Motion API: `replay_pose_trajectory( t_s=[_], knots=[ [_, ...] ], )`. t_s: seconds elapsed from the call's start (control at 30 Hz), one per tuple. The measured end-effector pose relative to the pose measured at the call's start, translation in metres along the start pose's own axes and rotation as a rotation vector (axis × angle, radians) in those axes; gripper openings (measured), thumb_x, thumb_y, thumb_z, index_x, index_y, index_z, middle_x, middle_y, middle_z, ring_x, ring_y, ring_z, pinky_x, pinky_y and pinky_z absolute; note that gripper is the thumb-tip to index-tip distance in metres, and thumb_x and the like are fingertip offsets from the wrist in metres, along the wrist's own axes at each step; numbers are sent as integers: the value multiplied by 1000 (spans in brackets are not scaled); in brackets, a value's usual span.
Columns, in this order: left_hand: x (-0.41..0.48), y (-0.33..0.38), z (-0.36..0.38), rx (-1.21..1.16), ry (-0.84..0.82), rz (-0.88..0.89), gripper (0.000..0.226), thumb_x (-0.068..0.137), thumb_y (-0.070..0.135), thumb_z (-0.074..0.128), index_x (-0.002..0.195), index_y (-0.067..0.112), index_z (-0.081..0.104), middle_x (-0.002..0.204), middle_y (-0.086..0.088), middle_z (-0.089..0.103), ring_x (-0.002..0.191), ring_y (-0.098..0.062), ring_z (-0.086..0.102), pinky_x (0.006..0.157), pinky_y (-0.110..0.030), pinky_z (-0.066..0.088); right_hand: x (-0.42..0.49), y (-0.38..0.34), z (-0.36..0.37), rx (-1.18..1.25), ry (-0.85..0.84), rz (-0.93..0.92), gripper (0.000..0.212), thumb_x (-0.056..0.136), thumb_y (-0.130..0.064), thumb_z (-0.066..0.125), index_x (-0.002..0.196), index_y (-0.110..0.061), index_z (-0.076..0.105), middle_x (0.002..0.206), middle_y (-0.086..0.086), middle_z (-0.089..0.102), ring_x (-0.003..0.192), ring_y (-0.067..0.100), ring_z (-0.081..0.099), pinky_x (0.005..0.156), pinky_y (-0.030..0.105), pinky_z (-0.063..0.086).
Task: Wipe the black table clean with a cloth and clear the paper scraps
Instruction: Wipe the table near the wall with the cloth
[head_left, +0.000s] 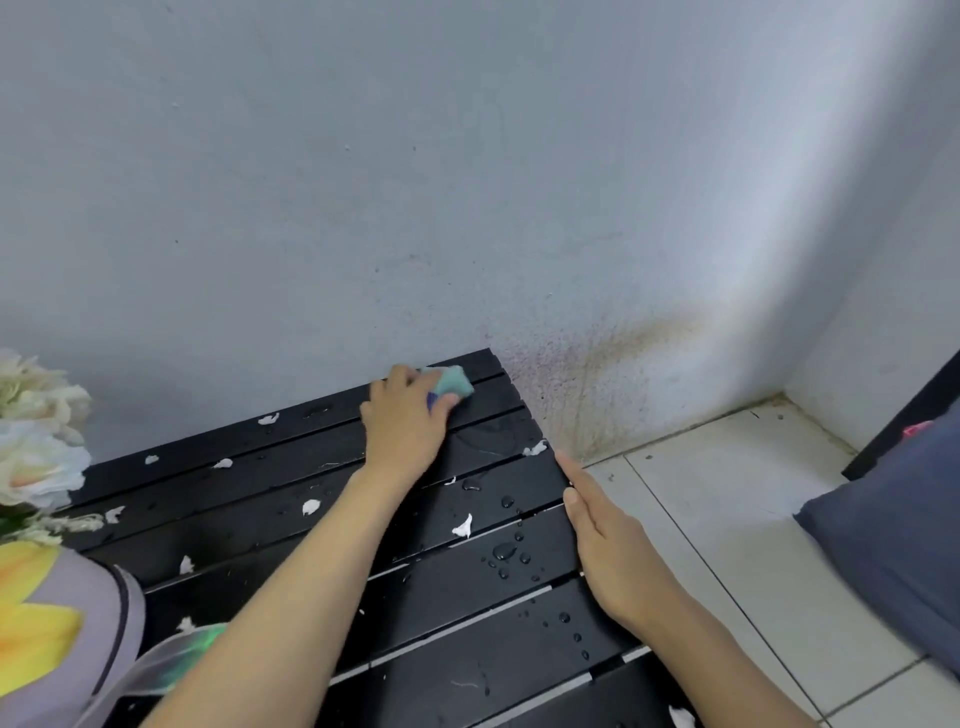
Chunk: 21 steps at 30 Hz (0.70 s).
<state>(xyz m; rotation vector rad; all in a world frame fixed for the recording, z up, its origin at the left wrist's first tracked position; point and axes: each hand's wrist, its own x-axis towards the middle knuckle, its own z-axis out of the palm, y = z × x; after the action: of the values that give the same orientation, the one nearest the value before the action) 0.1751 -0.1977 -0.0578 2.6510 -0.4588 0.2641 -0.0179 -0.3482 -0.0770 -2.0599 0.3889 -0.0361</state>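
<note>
The black slatted table (270, 519) stands against the wall, wet with water drops (506, 552) and dotted with several white paper scraps (462, 527). My left hand (405, 421) presses a teal cloth (453, 382) onto the table's far right corner, fingers curled over it. My right hand (610, 545) lies flat and open along the table's right edge, fingers straight and pointing towards the wall, holding nothing. One scrap (535, 448) sits at the right edge just beyond my right fingertips.
White artificial flowers (36, 441) and a grey pot with a yellow flower print (57, 634) stand at the table's left end. A dark grey cushion (893, 530) lies on the white tiled floor (727, 493) to the right. The stained wall (597, 374) is behind.
</note>
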Motion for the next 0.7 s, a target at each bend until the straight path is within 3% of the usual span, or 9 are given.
replay_pose_trajectory(
  t_s=[0.07, 0.13, 0.3, 0.4, 0.57, 0.63, 0.7],
  knots=[
    [-14, -6, -14, -103, -161, 171, 40, 90, 42, 59, 128, 33, 58, 113, 4, 49, 105, -22, 47, 95, -37, 39, 1, 1, 0, -4, 3, 4, 38, 100, -53, 19, 135, -71, 17, 127, 14, 61, 111, 22, 61, 98, 39, 47],
    [-1, -13, -32, -122, -287, 195, 35, 88, 38, 62, 122, 36, 63, 106, 6, 50, 102, -18, 51, 94, -37, 41, 2, 1, 0, -11, 6, 8, 37, 100, -54, 18, 132, -74, 15, 122, 14, 63, 102, 20, 64, 96, 37, 48],
    [43, 4, -12, -183, -36, -38, 28, 92, 35, 57, 118, 29, 66, 107, -7, 50, 102, -30, 53, 91, -41, 45, -1, -2, -1, -22, 4, 25, 39, 100, -53, 16, 134, -72, 14, 122, 12, 64, 104, 20, 63, 92, 34, 47],
    [30, 25, 16, -17, 18, -48, 32, 96, 36, 51, 123, 25, 62, 119, -6, 49, 106, -32, 46, 92, -41, 41, 1, -3, -3, -31, 6, 28, 40, 102, -51, 17, 138, -68, 16, 124, 8, 64, 109, 19, 61, 92, 34, 45],
    [11, 15, -17, -17, -248, 243, 29, 91, 44, 55, 117, 37, 64, 106, 5, 52, 104, -21, 41, 91, -36, 29, 3, 0, -1, 23, 6, 45, 38, 102, -50, 19, 136, -68, 22, 127, 8, 62, 113, 18, 59, 97, 35, 45],
    [22, 5, -26, -1, -227, 174, 29, 90, 47, 55, 117, 40, 64, 106, 4, 51, 105, -22, 39, 92, -36, 27, 3, 0, -1, 50, 1, 48, 38, 102, -50, 20, 136, -68, 23, 131, 11, 58, 117, 21, 57, 97, 32, 43],
    [33, 3, -18, -6, -113, -1, 34, 92, 46, 52, 125, 37, 60, 118, 1, 48, 113, -25, 38, 96, -36, 27, 2, 0, 0, 78, 6, 48, 38, 102, -50, 21, 135, -68, 23, 132, 9, 58, 116, 19, 58, 92, 27, 41]
  ],
)
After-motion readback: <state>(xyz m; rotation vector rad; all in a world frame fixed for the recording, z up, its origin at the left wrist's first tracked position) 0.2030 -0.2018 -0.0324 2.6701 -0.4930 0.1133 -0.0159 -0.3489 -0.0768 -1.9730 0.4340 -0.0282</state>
